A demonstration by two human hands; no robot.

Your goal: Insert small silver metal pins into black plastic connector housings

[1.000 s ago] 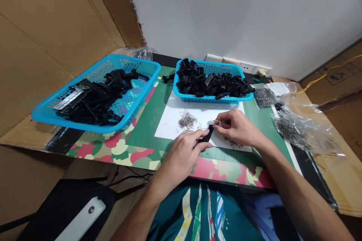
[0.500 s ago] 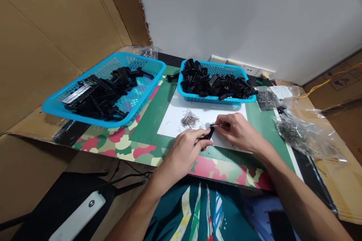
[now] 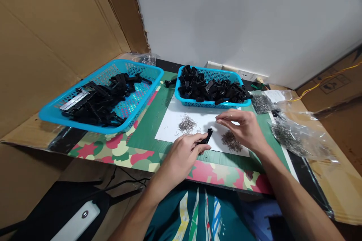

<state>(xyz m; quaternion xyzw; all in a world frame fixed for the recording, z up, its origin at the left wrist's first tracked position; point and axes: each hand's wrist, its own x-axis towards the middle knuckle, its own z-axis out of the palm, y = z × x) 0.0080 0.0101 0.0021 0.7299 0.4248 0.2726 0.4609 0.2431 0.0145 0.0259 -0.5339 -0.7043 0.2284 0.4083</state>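
Observation:
My left hand [image 3: 186,148] is closed around a slim black plastic part [image 3: 208,135], whose far end sticks out past the thumb and forefinger. To its right, my right hand [image 3: 240,126] hovers over the white sheet with thumb and fingertips pinched together. Whatever lies between those fingertips is too small to make out. A pile of small bent metal wire pieces [image 3: 187,123] lies on the white sheet [image 3: 165,128] beyond my left hand. Under my right hand sits a second, browner pile of small wire pieces [image 3: 231,141], partly hidden by the hand.
A blue basket [image 3: 185,102] full of black plastic parts stands at the back. The larger blue basket [image 3: 111,128] on the left holds longer black parts. Clear bags of metal pieces [image 3: 261,103] lie on the right. Cardboard [image 3: 56,19] rises at the left, a wall [image 3: 220,15] behind.
My right hand has moved up and away from the black plastic part, and a thin metal piece between them no longer shows. The browner pile has come into view. My left hand keeps its hold.

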